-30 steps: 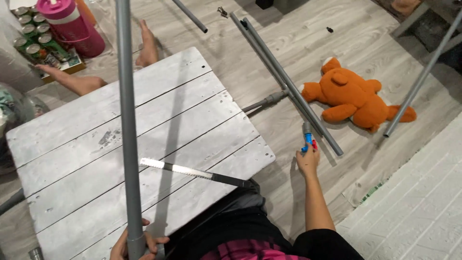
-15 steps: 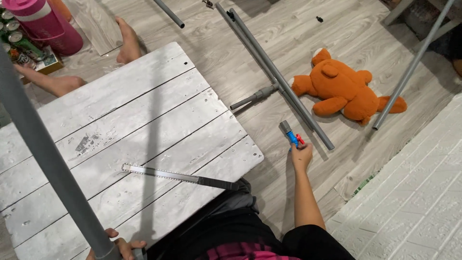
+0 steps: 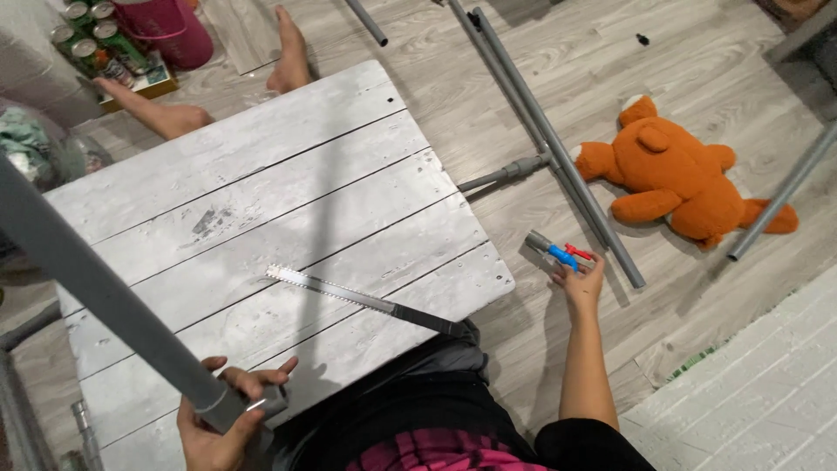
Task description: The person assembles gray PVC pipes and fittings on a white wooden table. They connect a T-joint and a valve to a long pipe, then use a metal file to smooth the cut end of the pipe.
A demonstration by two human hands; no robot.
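Grey pipe [image 3: 96, 296] gripped at its fitted end in my left hand [image 3: 222, 419]; right hand [image 3: 580, 281] on floor, fingers seemingly closed around blue-and-red valve fitting [image 3: 558, 253]; saw [image 3: 366, 301] on white table [image 3: 261, 174].

Orange plush toy [image 3: 676, 179], saw [image 3: 366, 301]

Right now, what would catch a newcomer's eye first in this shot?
The orange plush toy on the floor at right stands out. A long grey pipe slants across the left, its end gripped by the left hand. A saw blade lies on the whitewashed plank board.
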